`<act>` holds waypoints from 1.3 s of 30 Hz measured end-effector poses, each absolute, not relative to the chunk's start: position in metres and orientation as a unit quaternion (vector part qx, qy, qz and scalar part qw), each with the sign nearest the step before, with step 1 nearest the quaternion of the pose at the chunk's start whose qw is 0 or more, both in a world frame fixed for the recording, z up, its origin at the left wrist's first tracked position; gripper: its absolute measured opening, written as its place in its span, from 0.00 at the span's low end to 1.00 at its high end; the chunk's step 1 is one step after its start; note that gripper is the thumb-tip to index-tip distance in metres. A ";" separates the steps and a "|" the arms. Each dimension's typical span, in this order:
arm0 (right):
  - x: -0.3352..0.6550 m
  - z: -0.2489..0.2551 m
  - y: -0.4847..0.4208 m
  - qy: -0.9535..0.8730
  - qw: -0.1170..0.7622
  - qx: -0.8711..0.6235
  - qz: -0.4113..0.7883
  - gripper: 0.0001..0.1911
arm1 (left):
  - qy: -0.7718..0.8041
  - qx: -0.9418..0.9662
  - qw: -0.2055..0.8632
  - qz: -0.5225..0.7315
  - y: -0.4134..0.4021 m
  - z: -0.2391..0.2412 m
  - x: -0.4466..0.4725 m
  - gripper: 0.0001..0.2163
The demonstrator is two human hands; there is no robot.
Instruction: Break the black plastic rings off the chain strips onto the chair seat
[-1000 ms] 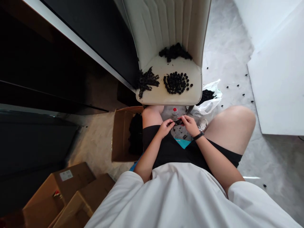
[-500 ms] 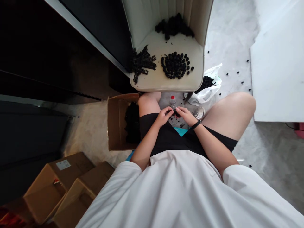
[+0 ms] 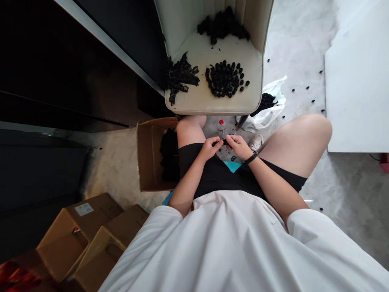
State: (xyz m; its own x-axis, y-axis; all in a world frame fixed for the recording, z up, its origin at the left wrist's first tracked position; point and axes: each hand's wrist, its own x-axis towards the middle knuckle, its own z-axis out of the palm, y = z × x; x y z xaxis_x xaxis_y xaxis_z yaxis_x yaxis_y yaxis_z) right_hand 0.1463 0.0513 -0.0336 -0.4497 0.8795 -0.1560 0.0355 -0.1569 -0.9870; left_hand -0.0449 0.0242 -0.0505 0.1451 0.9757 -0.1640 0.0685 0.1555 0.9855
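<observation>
My left hand (image 3: 210, 148) and my right hand (image 3: 239, 146) meet between my knees, both pinched on one small black part (image 3: 224, 142) held over the floor. A white chair seat (image 3: 200, 103) in front of me carries a cluster of round black pieces (image 3: 225, 79), a pile of black strips (image 3: 180, 77) at its left edge and another dark heap (image 3: 223, 25) at the back. My right wrist wears a black band (image 3: 251, 157).
An open cardboard box (image 3: 148, 154) with black parts stands left of my left knee. A white plastic bag (image 3: 269, 109) of black pieces lies right of the chair. Small bottle with red cap (image 3: 221, 127) on the floor. More boxes (image 3: 82, 235) lower left; white board (image 3: 355, 93) at right.
The view has tilted, so the chair sits higher in frame. My hands stay together on the small black part with little fingers shifts.
</observation>
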 end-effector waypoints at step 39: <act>0.139 -0.035 0.045 -0.554 0.302 -0.338 0.699 0.35 | 0.464 0.580 0.560 0.368 0.021 -0.050 -0.049 0.26</act>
State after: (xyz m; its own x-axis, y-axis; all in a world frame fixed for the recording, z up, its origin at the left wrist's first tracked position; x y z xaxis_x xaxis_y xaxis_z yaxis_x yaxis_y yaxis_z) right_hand 0.1387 0.0454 -0.0346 -0.5895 0.7959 -0.1382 -0.0473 -0.2049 -0.9776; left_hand -0.0493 0.0209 -0.0497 0.2987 0.9498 -0.0933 0.1270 0.0573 0.9902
